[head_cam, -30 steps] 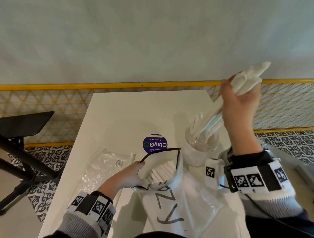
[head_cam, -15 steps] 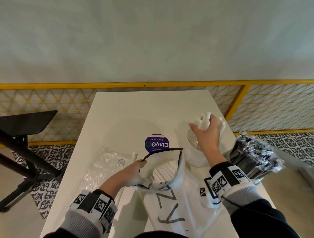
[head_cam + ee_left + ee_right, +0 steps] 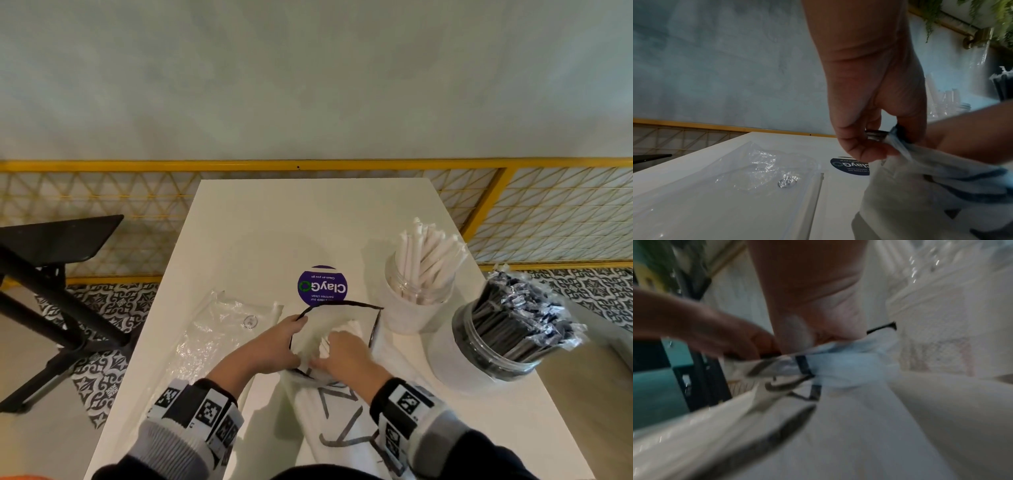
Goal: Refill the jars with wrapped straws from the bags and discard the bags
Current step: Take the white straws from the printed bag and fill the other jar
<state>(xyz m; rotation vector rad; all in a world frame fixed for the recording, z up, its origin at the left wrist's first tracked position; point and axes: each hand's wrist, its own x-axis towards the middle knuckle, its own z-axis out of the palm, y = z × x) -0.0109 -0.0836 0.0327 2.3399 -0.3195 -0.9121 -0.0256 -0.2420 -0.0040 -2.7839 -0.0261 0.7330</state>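
A white plastic bag (image 3: 342,421) with black lettering lies at the table's near edge, its black-edged mouth facing away from me. My left hand (image 3: 274,346) pinches the left rim of that mouth (image 3: 892,139) and holds it open. Reaching into the mouth, my right hand (image 3: 334,344) has its fingers among the white wrapped straws (image 3: 347,327) inside; the bag hides the fingertips. To the right stands a clear jar (image 3: 418,301) holding a bundle of white wrapped straws (image 3: 428,253). The right wrist view is blurred and shows only palm and bag.
A second clear jar (image 3: 496,346), packed with black wrapped straws, stands at the table's right edge. An empty clear bag (image 3: 222,329) lies flat to the left. A purple sticker (image 3: 322,286) marks the white table (image 3: 308,222). Black stand (image 3: 51,246) left, yellow railing (image 3: 308,165) behind.
My right hand lowered a bundle of white straws into the jar, let it go, and came back into the bag's mouth. The left hand kept its hold on the rim.
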